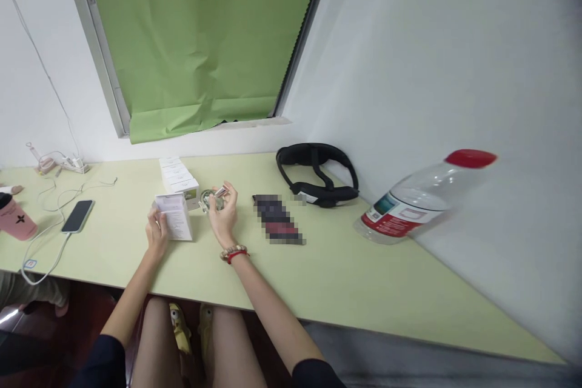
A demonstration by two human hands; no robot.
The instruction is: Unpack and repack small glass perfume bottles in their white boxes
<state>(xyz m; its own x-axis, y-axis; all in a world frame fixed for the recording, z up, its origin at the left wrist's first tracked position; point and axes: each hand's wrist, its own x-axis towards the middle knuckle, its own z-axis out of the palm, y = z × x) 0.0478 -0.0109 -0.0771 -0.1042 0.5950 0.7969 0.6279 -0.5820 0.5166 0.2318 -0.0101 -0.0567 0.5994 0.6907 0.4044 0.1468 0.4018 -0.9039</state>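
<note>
My left hand (157,230) is closed on the left side of a small white box (178,218) with printed text, held upright at the tabletop. In my right hand (225,212) is a round clear glass bottle (205,200) with a shiny pinkish-metal cap, tilted; it looks like a perfume bottle. My fingers curl around it and hide part of it. A row of white boxes (177,174) stands just behind the box in my left hand. One of them has a green picture on its side.
To the right lie a blurred-out dark flat item (278,219) and a black strapped headset (318,176). A large red-capped plastic bottle (400,206) stands by the right wall. Leftward are a charging phone (78,216), a pink cup (17,218) and cables with a power strip (75,164).
</note>
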